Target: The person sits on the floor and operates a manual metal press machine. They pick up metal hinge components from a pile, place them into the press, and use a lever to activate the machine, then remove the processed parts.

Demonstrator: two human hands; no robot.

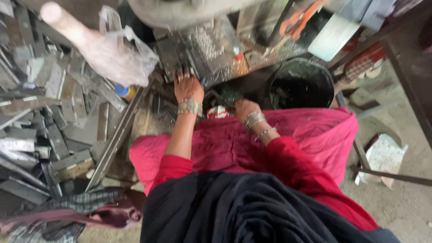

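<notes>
Right hand (245, 108) sits just above the pink lap, fingers curled around something small, can't tell what. Left hand (186, 85) is further out, fingers spread flat on the metal press bed (211, 54), near its front edge.

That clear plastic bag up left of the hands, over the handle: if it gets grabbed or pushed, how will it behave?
The clear plastic bag looks thin and crumpled, so it would probably be floppy and light and collapse in a grip. Its glossy film may be slippery. It drapes beside a pale handle and over the metal strips, so it may snag on the edges.
</notes>
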